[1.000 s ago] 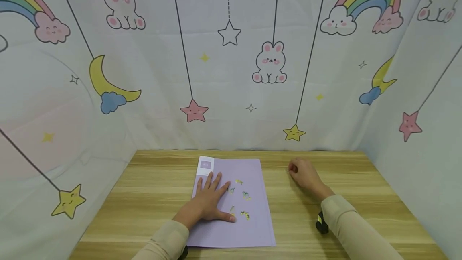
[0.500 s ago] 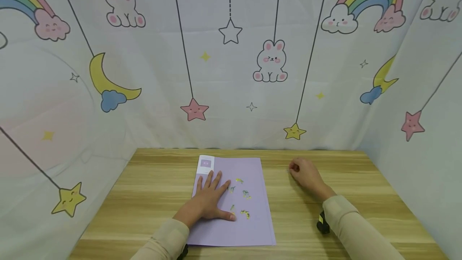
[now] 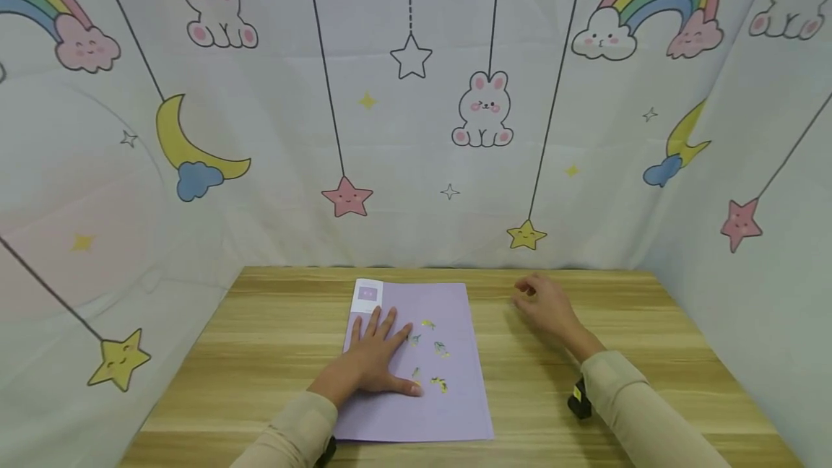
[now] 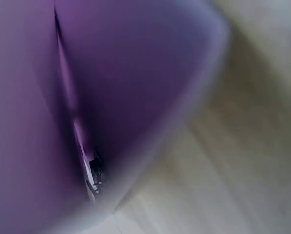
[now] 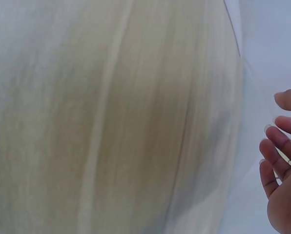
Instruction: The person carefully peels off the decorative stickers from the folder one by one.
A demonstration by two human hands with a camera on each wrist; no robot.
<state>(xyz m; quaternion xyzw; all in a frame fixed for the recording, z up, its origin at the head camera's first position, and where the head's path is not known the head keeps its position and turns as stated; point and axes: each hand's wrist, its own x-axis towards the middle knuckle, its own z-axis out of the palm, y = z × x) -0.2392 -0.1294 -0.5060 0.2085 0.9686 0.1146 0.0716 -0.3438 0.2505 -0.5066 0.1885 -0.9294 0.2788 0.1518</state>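
A flat lilac folder (image 3: 455,410) lies on the table, with a white label (image 3: 367,295) at its far left corner. Several small green and yellow flower stickers (image 3: 441,348) are scattered over its middle. My left hand (image 3: 373,363) rests on it palm down, fingers spread, the thumb pointing right beside the lower stickers. In the left wrist view the lilac surface (image 4: 135,63) fills much of the picture, close and blurred. My right hand (image 3: 547,307) hovers right of the folder, fingers loosely curled. The right wrist view shows its thumb and fingers (image 5: 277,161) apart, with nothing visible between them.
The wood-grain table (image 3: 260,352) extends on both sides of the folder. A white curtain (image 3: 416,128) printed with bunnies, stars and rainbows stands along its back and sides. A small black device (image 3: 580,399) sits at the right wrist.
My right thumb and index finger, close together earlier, have parted slightly. The left hand stays spread on the folder, and the stickers look the same. The head view has shifted a little.
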